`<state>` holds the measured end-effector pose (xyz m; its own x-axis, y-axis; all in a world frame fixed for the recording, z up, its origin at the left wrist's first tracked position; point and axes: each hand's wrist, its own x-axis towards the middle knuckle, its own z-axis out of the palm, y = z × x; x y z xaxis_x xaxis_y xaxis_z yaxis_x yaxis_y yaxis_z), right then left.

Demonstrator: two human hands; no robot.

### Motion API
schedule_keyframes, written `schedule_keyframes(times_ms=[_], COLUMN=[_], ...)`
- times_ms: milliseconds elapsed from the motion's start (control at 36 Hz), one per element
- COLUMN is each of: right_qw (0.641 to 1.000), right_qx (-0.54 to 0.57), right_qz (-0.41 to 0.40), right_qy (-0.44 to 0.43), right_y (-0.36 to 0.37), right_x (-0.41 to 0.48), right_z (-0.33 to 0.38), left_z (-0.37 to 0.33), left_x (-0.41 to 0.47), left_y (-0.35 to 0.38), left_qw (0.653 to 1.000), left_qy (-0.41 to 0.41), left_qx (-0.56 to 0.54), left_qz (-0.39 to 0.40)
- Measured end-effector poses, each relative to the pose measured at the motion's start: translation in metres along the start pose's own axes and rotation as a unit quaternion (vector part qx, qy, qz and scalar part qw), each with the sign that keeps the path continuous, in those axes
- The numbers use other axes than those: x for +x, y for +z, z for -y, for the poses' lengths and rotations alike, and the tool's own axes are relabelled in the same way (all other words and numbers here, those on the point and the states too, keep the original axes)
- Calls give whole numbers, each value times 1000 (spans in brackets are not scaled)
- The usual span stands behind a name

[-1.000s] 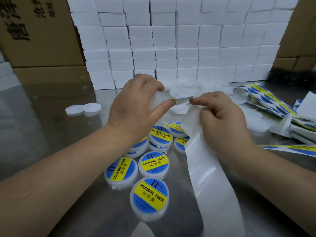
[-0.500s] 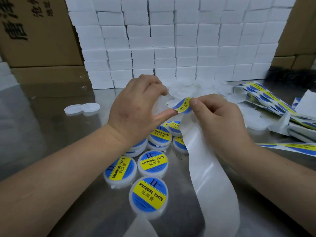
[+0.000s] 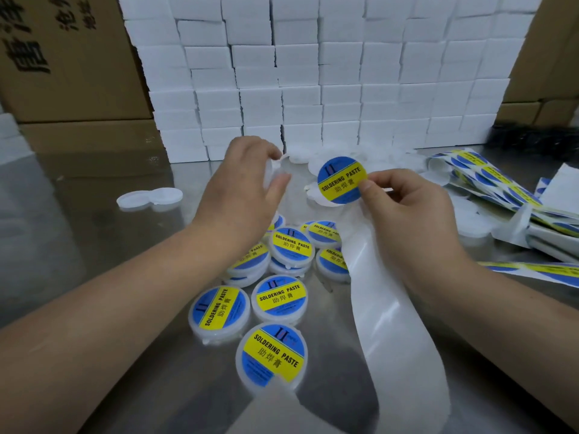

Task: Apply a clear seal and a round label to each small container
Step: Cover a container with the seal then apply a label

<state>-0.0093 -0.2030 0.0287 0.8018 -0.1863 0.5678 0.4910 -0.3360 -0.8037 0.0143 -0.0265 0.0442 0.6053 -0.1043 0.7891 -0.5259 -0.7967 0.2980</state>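
Note:
My right hand (image 3: 410,214) pinches a round blue-and-yellow "Soldering Paste" label (image 3: 341,179) by its right edge, face toward me, and also holds the white backing strip (image 3: 391,324) that trails down to the table. My left hand (image 3: 241,189) curls round a small white unlabelled container (image 3: 283,170) just left of the label. Several labelled containers (image 3: 272,352) lie in a cluster on the metal table below my hands. A pile of plain white containers (image 3: 391,158) lies behind the label.
A wall of stacked white boxes (image 3: 313,73) stands at the back, with cardboard cartons (image 3: 69,64) to its left and right. Strips of unused labels (image 3: 495,186) lie at the right. Two joined white lids (image 3: 150,198) sit on the steel table (image 3: 94,233) at the left.
The label came fully off the backing strip in my right hand and now faces me. My left hand moved up and left, away from the strip, with the plain container.

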Motion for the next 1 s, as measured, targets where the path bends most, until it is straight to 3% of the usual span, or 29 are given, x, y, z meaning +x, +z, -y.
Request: schedule_keyframes(times_ms=[83,222,361,556,611,750,861,1000], right_qw=[999,998,997,995,995,995,995,995], right_qx=[19,38,34,36,36,31,32,33], right_qz=[28,55,72,90,94,93,90,84], right_qy=[8,-10,-18,-20,-20,-31,-34,-32], right_y=[2,5,3,5,5,5,5,5], right_x=[-4,-8,-8,-8,-9,-9,-9,-8], right_z=[0,1,2,-1,-2,-2,-1,-2], left_z=[-7,-17,-21,-20,-22,-26,-27,-28], left_x=[4,3,4,3,2,-3,-7,-9], left_y=[-2,1,3,2,2,5,9,12], left_qw=[979,875,761,648,644,676,720,732], left_qy=[-97,-235,-306,-340,-328,-296,-254,-243], left_qx=[-178,-416,-554,-659,-665,-645,-614,-607], left_qz=[5,75,143,172,185,200,203,192])
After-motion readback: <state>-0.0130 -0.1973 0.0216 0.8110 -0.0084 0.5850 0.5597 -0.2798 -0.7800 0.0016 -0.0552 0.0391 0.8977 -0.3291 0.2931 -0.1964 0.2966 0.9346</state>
